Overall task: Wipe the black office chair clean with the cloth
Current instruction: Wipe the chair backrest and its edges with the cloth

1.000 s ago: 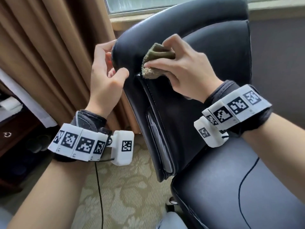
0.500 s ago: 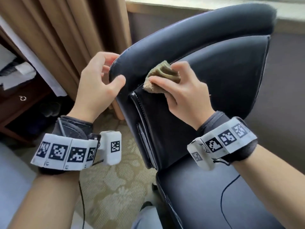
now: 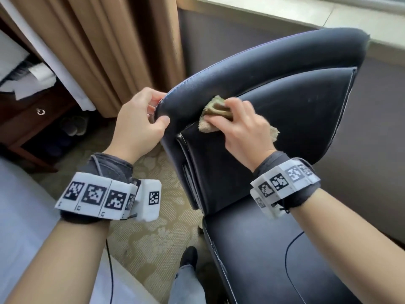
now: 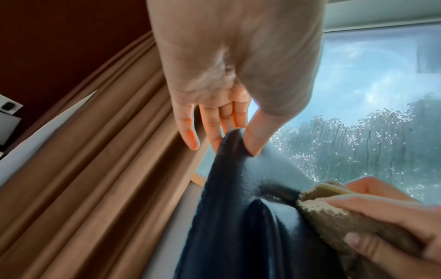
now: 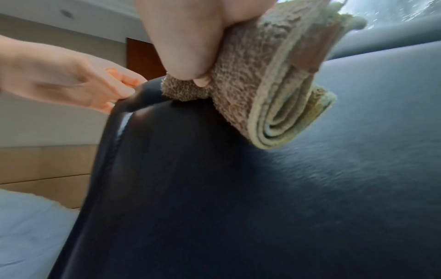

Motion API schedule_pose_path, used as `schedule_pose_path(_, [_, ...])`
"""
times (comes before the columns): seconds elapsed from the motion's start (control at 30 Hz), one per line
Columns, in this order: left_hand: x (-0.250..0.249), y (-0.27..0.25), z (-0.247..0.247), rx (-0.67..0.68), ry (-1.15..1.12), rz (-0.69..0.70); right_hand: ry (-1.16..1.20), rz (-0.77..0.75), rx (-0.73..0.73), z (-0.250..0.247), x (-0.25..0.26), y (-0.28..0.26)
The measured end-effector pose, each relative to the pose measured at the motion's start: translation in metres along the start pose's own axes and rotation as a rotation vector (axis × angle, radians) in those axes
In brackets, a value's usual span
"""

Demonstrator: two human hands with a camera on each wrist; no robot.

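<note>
The black office chair [image 3: 295, 110] fills the right of the head view, backrest up, seat [image 3: 263, 255] below. My left hand [image 3: 140, 121] grips the backrest's top left corner, thumb on the front and fingers behind; the left wrist view shows the thumb [image 4: 255, 139] pressed into the padding [image 4: 238, 207]. My right hand [image 3: 243, 126] holds a folded olive-tan cloth [image 3: 215, 110] against the seam below the headrest roll. In the right wrist view the folded cloth [image 5: 281, 90] lies pinched under my thumb on the black backrest [image 5: 238, 188].
Tan curtains [image 3: 114, 47] hang left of the chair, with a dark wooden drawer unit [image 3: 32, 115] further left. A window sill [image 3: 285, 12] runs behind the chair. Patterned carpet [image 3: 153, 233] lies below, and a pale bed edge [image 3: 19, 216] is at the lower left.
The head view has pulled back and shifted, so chair and hands sit lower in the frame. My right hand has slid the cloth slightly right along the seam. The left hand keeps its grip.
</note>
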State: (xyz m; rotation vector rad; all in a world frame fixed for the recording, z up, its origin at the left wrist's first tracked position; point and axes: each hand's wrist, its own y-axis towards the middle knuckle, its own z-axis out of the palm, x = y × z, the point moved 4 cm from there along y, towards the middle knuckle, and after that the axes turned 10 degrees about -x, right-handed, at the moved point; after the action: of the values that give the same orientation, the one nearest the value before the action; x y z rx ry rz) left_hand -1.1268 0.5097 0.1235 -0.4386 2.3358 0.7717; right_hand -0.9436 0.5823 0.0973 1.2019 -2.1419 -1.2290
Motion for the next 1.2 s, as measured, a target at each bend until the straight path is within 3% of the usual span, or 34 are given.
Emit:
schedule_pose_path(0.17, [-0.005,0.007,0.005,0.022,0.005,-0.015,-0.043,0.083,0.076,-0.006,-0.013,0.008])
schedule_pose_path(0.33, [-0.005,0.009,0.008,0.024,-0.015,-0.038,0.109,-0.087,0.081,-0.001,0.033,0.005])
schedule_pose_path(0.5, [-0.006,0.012,0.008,0.043,-0.009,-0.028,0.016,-0.108,0.032,0.008,0.028,0.005])
schedule_pose_path(0.7, [-0.006,0.015,0.010,0.047,0.033,-0.030,-0.108,0.027,-0.003,0.001,-0.024,0.011])
schedule_pose_path(0.83, [-0.008,0.015,0.011,0.037,0.033,-0.040,-0.195,0.108,0.065,-0.003,-0.042,0.009])
schedule_pose_path(0.93, [-0.009,0.014,0.011,0.022,0.026,-0.057,-0.161,0.106,0.059,-0.006,-0.023,0.018])
schedule_pose_path(1.07, [-0.010,0.013,0.012,0.012,0.010,-0.059,-0.035,-0.043,0.044,0.003,0.027,0.015])
schedule_pose_path(1.2, [-0.008,0.016,0.013,0.008,0.009,-0.068,-0.066,-0.019,0.048,0.013,0.041,0.014])
